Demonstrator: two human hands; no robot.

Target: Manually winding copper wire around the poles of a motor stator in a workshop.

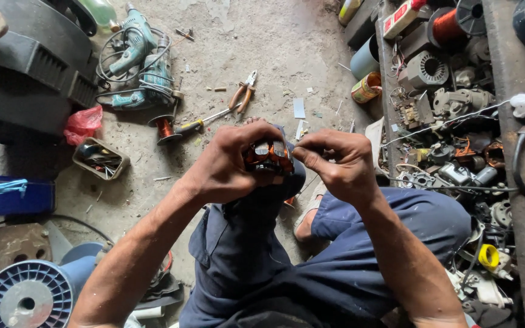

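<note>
The left hand [229, 164] is curled almost fully closed around a small motor winding [268, 155], a copper-coloured coil with metal segments, which sits just above the centre of the view, over the person's raised knee. The fingers wrap over its top and left side. The right hand [341, 164] meets it from the 3 o'clock side, thumb and forefinger pinched tight together at the coil's right edge; whether they grip a fine wire is too small to tell. The other fingers are folded in.

The person sits on a dusty concrete floor [262, 48], in dark blue trousers, both forearms reaching up from the bottom edge.

At 12 o'clock from the hands lie orange-handled pliers [242, 94], with a yellow-handled screwdriver [205, 121] just to their left. At 10 o'clock are two teal power drills [138, 61] in tangled cable, with a small spool of copper wire [164, 127] below them. At 9 o'clock a small open box of parts [100, 159] sits beside a red plastic bag [83, 123]. At 7 o'clock is a large blue empty reel [25, 296].

Along the right side, from 1 to 4 o'clock, runs a crowded heap of motor parts [451, 140], with a larger copper wire bobbin [451, 24] at the top and a white plug on a cord [524, 104] near the edge.
</note>
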